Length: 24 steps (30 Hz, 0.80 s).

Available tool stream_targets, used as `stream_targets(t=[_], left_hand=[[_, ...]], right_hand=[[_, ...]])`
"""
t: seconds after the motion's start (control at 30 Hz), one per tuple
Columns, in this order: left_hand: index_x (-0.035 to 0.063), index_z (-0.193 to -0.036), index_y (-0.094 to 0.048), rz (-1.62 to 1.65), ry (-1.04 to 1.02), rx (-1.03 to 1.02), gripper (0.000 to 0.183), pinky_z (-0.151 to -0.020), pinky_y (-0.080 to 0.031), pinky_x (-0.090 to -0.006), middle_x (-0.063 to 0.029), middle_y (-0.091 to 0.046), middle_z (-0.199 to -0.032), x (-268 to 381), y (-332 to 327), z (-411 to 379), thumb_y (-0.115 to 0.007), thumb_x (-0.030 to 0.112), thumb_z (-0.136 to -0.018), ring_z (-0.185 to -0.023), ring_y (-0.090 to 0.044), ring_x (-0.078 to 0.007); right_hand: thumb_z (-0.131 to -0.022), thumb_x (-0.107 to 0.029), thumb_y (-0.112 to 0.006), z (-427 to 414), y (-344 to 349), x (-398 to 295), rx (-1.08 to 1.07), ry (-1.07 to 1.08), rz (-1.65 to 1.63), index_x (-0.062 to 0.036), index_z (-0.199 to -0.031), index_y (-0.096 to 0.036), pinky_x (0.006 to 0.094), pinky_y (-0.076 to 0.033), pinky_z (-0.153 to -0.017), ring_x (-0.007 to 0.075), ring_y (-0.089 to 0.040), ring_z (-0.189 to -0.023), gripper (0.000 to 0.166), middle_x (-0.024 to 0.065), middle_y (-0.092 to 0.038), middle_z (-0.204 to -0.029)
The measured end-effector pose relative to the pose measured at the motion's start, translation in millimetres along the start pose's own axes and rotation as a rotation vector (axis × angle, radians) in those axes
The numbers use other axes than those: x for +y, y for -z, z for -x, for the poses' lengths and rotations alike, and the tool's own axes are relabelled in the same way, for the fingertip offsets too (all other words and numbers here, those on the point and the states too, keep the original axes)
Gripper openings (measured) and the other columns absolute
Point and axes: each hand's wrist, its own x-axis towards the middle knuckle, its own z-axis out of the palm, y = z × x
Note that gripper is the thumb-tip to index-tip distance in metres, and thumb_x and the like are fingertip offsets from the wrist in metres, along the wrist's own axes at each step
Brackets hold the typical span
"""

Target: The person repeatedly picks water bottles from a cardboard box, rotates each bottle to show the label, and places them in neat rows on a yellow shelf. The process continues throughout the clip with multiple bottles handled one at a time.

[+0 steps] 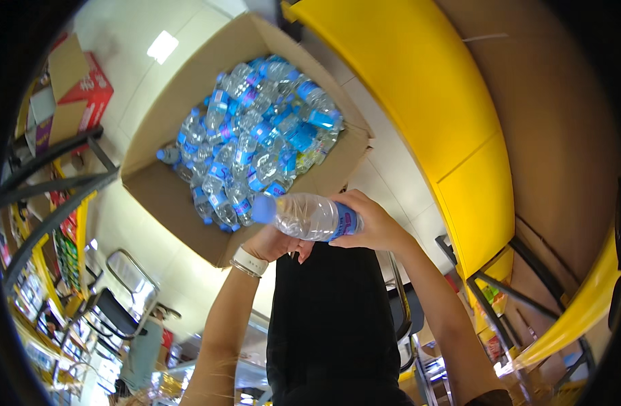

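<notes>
My right hand (368, 221) grips the base end of a clear plastic bottle (308, 217) with a blue cap and a blue label. The bottle lies nearly level, its cap pointing left. Just under it is my left hand (275, 243), with a white band on the wrist; its fingers are partly hidden by the bottle, and whether they touch it cannot be told. Beyond both hands stands an open cardboard box (181, 213) with a heap of similar plastic bottles (262, 132), most with blue caps and labels.
Along the right side runs a yellow panel (432, 101) beside a brown surface. At left are a black metal frame (56, 182), a red carton (94, 91) and shelves of packaged goods. A black chair (115, 309) stands at lower left, near another person (140, 350).
</notes>
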Motion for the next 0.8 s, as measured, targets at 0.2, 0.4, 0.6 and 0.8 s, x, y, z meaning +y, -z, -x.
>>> stream_targets(t=[0.2, 0.4, 0.6, 0.8], left_hand=[[0.0072, -0.111, -0.042, -0.605, -0.382, 0.44, 0.041, -0.085, -0.038, -0.0298, -0.0048, -0.05, -0.103, -23.0, -121.8, -38.1, -0.034, 0.04, -0.088, -0.099, -0.047, -0.0159], [0.0045, -0.121, -0.036, -0.561, -0.277, 0.282, 0.054, -0.093, -0.031, -0.0346, -0.0085, -0.046, -0.116, -60.2, -221.4, -60.5, -0.019, 0.045, -0.089, -0.106, -0.044, -0.0183], [0.0035, -0.122, -0.032, -0.779, -0.21, 0.083, 0.047, -0.092, -0.031, -0.0312, -0.0088, -0.043, -0.119, -123.8, -277.7, -65.9, -0.028, 0.037, -0.09, -0.111, -0.04, -0.0177], [0.0013, -0.117, -0.036, -1.185, -0.497, 0.066, 0.036, -0.086, -0.036, -0.0282, -0.0096, -0.047, -0.111, -178.6, -324.6, -84.3, -0.03, 0.026, -0.091, -0.1, -0.046, -0.0138]], right_hand=[[-0.063, -0.017, -0.071, 91.7, 8.1, -54.5, 0.272, 0.05, -0.454, -0.0009, -0.113, -0.045, 0.0295, -0.039, -0.082, 0.0166, -0.05, -0.093, 0.058, 0.0079, -0.051, -0.101], [-0.075, -0.022, -0.06, 176.0, -6.3, -99.2, 0.45, 0.099, -0.946, 0.0045, -0.113, -0.043, 0.0276, -0.04, -0.082, 0.0131, -0.051, -0.09, 0.049, 0.0081, -0.055, -0.099], [-0.078, -0.025, -0.055, 246.4, -34.5, -112.9, 0.67, 0.387, -1.151, 0.0032, -0.112, -0.044, 0.0289, -0.039, -0.083, 0.0146, -0.051, -0.092, 0.046, 0.0091, -0.055, -0.102], [-0.079, -0.018, -0.055, 305.3, -29.7, -135.3, 0.986, 0.586, -0.884, 0.0035, -0.114, -0.042, 0.0287, -0.038, -0.084, 0.0131, -0.049, -0.094, 0.043, 0.0087, -0.053, -0.103]])
